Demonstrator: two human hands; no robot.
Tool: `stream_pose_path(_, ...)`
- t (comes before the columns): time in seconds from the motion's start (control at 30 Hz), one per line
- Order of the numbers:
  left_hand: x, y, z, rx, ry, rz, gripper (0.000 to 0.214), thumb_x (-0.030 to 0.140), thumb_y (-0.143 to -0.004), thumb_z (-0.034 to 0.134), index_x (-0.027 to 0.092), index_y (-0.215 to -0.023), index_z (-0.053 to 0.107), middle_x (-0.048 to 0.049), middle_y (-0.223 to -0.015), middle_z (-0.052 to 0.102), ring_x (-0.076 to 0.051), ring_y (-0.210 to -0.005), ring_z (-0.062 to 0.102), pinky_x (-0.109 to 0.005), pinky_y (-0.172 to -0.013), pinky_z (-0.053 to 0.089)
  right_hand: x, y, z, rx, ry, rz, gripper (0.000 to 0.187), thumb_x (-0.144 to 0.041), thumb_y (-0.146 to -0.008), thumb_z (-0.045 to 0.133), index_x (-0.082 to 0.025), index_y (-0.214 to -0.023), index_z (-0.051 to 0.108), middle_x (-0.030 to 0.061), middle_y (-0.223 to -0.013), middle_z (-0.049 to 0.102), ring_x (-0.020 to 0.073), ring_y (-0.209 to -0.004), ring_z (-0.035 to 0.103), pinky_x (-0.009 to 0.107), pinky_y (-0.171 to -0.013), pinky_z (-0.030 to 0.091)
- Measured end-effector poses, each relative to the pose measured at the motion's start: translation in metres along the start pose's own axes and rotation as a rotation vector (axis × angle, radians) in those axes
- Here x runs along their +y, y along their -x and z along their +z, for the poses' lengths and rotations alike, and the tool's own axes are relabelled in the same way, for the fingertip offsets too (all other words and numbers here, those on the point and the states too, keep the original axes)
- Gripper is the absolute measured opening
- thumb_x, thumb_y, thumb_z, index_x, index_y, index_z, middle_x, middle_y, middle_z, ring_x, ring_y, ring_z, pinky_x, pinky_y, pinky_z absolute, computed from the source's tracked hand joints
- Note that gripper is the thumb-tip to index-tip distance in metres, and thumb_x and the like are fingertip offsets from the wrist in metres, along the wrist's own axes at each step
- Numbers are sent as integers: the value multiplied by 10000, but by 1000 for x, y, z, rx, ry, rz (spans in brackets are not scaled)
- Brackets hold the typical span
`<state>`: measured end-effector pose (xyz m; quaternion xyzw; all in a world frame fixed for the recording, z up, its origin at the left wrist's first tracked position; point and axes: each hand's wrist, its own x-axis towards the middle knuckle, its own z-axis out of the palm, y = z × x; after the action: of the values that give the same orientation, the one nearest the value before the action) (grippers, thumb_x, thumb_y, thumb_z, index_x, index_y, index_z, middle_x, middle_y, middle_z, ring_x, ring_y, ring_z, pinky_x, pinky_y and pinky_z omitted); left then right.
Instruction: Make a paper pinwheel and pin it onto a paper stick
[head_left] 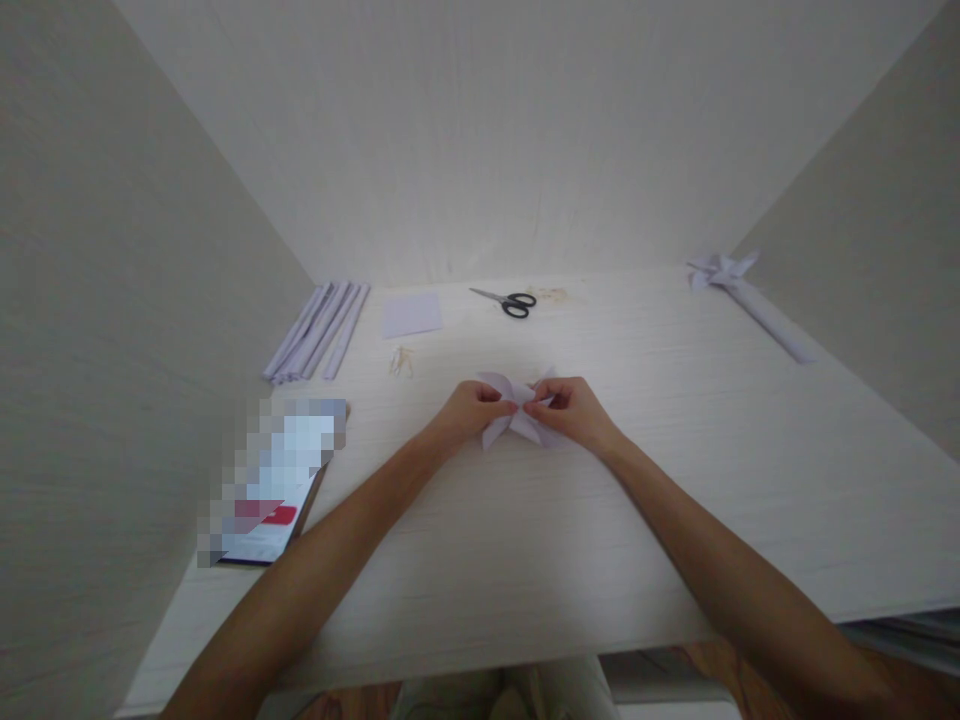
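- Folded paper piece (523, 425): pale lilac-white, shaped like a pinwheel, with at least 4 tips splaying outward.
- State: partly folded inward, its flaps meeting near the centre, where 2 thumbs press; fingers hide parts of both sides.
- Pose: held between the left hand (472, 407) and right hand (570, 405), over the middle of the tabletop (450, 560).

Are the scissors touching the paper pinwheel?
Apart. The head view shows a strip of table between the scissors and the pinwheel.
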<state>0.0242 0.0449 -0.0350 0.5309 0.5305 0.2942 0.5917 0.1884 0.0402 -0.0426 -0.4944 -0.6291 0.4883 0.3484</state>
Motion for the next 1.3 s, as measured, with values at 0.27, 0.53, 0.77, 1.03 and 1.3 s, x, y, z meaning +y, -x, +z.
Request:
stream_pose_path(0.27, 2, 3, 1, 9, 13, 1, 163, 273, -523, 644, 121, -538, 583, 35, -485, 510, -61, -431, 408, -201, -443, 272, -3, 1, 0, 13, -4, 7, 209, -334, -587, 605, -146, -563, 517, -44, -441, 417, 54, -386, 337, 182, -347, 205)
stream_pose_path(0.53, -1, 1, 3, 12, 60, 6, 138, 237, -533, 629, 122, -607, 619, 13, -563, 584, -80, -485, 477, -208, -486, 331, 0, 0, 0, 2, -49, 5, 212, -338, -596, 611, -154, -585, 507, -51, -445, 427, 58, -374, 361, 189, -352, 241)
stream_pose_path(0.77, 2, 4, 5, 46, 73, 14, 142, 229, -547, 610, 111, -625, 619, 12, -565, 588, -74, -480, 478, -208, -491, 337, -1, 0, 1, 35, -366, -89, 486, -230, -557, 659, -245, -928, 344, -70, -650, 537, 84, -500, 524, 205, -476, 414)
stream_pose_path(1.03, 3, 5, 7, 76, 20, 40, 125, 225, -549, 608, 114, -605, 623, 22, -546, 575, -78, -486, 473, -211, -499, 337, -2, 1, 3, 44, -260, -12, 662, -188, -557, 652, -247, -1071, 239, -114, -523, 492, 89, -401, 491, 179, -384, 370)
stream_pose_path(1.3, 0, 4, 8, 73, 47, 68, 162, 243, -568, 602, 118, -663, 638, 5, -600, 591, -93, -537, 504, -218, -530, 365, -2, 2, 4, 77, -306, -26, 651, -219, -554, 670, -242, -1059, 260, -95, -551, 521, 89, -419, 500, 185, -402, 384)
